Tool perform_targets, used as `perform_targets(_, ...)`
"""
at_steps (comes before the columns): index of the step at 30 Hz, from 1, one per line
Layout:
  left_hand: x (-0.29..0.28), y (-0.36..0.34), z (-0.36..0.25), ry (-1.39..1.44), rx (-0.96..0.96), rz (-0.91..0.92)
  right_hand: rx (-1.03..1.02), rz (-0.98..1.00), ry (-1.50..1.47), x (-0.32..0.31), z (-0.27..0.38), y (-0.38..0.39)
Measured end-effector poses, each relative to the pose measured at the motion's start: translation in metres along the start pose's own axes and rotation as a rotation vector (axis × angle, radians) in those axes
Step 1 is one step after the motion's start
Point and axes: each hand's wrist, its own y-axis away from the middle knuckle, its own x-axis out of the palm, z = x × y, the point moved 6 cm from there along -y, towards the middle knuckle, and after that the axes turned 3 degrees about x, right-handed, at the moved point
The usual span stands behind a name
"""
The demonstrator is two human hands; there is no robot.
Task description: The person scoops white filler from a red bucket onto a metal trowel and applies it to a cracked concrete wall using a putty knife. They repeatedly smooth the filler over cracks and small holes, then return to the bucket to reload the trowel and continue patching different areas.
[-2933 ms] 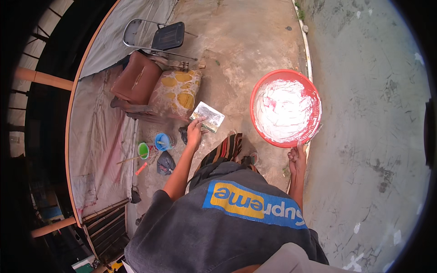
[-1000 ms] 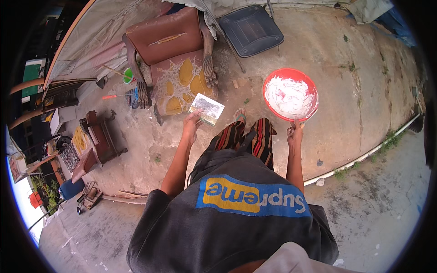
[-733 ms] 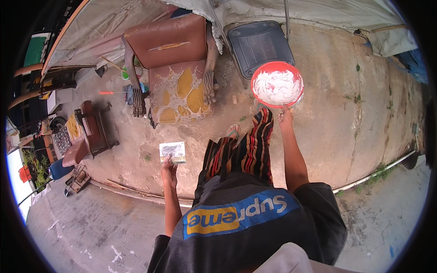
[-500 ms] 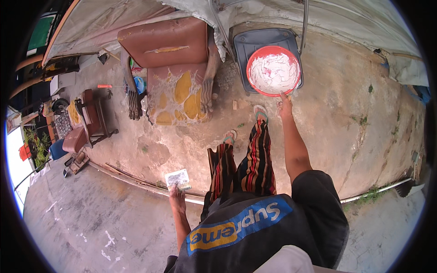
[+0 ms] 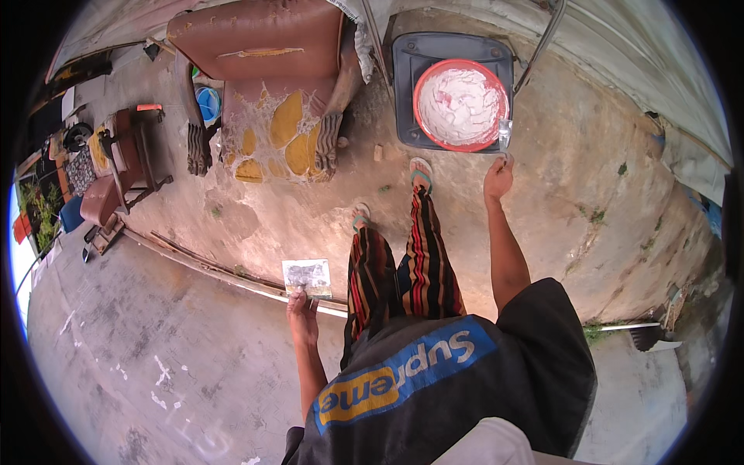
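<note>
My right hand (image 5: 498, 178) is closed around the handle end of a putty knife (image 5: 505, 135), whose pale blade is at the near right rim of a red basin (image 5: 419, 116). Thick whitish-pink paste (image 5: 463, 105) fills much of the basin, with swirls and ridges on its surface. The basin rests on the dark seat of a chair (image 5: 404, 85). Down on the left, my left hand (image 5: 301, 308) grips a flat, pale rectangular plate (image 5: 307, 275) by its near edge. Grey smears mark the plate's face.
Left of the basin stands a worn brown armchair (image 5: 256, 46) with torn upholstery and yellow foam showing. Another brown chair (image 5: 105, 201) is farther left, near a blue bucket (image 5: 208, 102). A low pale ledge (image 5: 201, 269) crosses the floor near my feet.
My right hand has drawn back from the basin's rim toward me, and the putty knife's blade now shows. My left hand still holds the plate. The view has shifted slightly.
</note>
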Motion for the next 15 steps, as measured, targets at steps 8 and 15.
perform_targets(8, 0.007, 0.004, 0.018, -0.125, 0.097, -0.090, -0.664, 0.470, 0.560, 0.070, 0.091, -0.034)
perform_targets(15, 0.011, 0.011, 0.029, -0.136, 0.133, -0.116, -0.769, 0.538, 0.707, 0.107, 0.102, -0.028)
